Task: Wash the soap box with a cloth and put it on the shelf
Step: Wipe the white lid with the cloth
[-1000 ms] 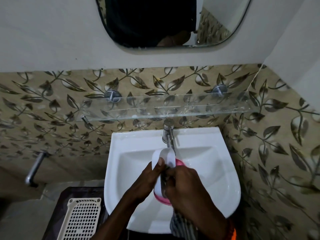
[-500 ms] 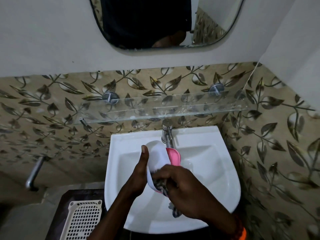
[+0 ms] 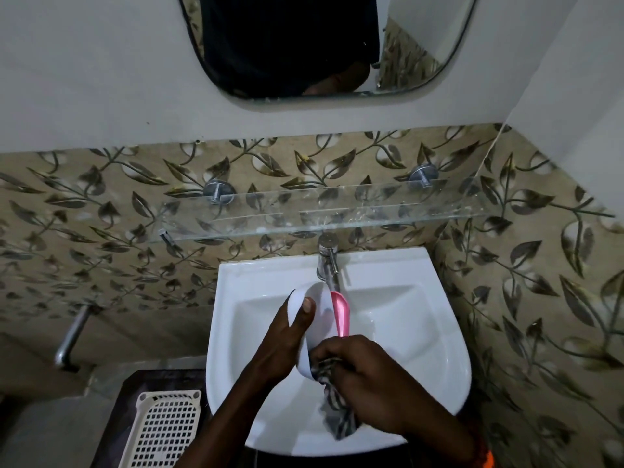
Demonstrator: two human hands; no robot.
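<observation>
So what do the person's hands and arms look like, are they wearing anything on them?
Both forearms are bare, with no sleeves or gloves. The left hand carries no rings or watch that I can see. The right hand has an orange band at the wrist.

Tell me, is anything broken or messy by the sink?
Nothing looks broken. The left hand holds the soap box tipped on its side over the sink, while the right hand grips the cloth against it. That's just washing. The glass shelf shows a few smudges.
</observation>
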